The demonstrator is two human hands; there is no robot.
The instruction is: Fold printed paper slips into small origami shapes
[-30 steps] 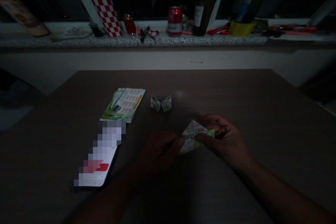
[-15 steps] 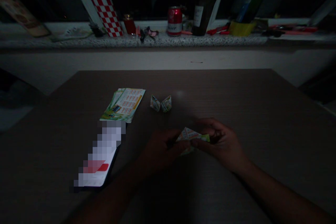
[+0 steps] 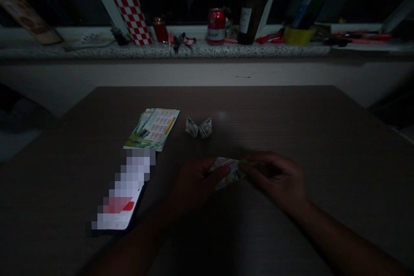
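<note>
A small folded piece of printed paper (image 3: pixel 233 174) is held above the table between both hands. My left hand (image 3: pixel 200 181) is closed on its left side, thumb across the front face. On its upper right edge, the thumb and fingers of my right hand (image 3: pixel 278 175) pinch together. Beyond the hands, two small folded paper pieces (image 3: pixel 205 128) stand side by side. To their left lies a stack of printed sheets (image 3: pixel 158 127) in green and white. Dim light hides the paper's underside and some fingertips.
A phone (image 3: pixel 118 220) with a lit screen lies left of my left forearm on the wooden table (image 3: pixel 291 112). Along the granite sill (image 3: pixel 181 51) behind stand a red can (image 3: pixel 216 26), a checkered bottle (image 3: pixel 134 21), a dark labelled container (image 3: pixel 249 19) and a yellow holder (image 3: pixel 298 36).
The folded paper has turned, showing more of its front face and shifting slightly left. My right hand has moved a little right, its fingers now closer together at the paper's edge.
</note>
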